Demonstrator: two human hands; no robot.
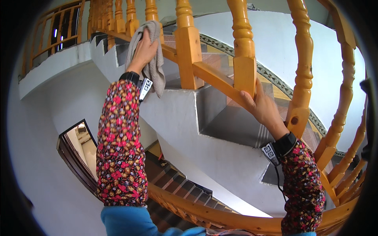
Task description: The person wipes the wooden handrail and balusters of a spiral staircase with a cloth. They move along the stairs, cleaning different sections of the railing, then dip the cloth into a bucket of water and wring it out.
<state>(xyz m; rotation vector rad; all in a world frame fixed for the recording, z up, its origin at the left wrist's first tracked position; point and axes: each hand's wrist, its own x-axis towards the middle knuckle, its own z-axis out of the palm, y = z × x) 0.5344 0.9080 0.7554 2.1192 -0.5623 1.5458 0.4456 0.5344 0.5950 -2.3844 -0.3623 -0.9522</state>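
Observation:
A grey-beige cloth drapes under and around my left hand, which presses it to a varnished wooden baluster in the upper left. The cloth's lower end hangs over the white side of the staircase. My right hand grips the foot of another turned baluster, with the thumb at the sloping bottom rail. Between my hands stands a baluster with a square base. Both forearms wear floral sleeve covers, and a device is strapped at each wrist.
Stone steps rise behind the balusters, beside a white wall with a patterned skirting strip. A curved wooden handrail crosses close to my body. Far below lies another flight of stairs. A doorway opens at lower left.

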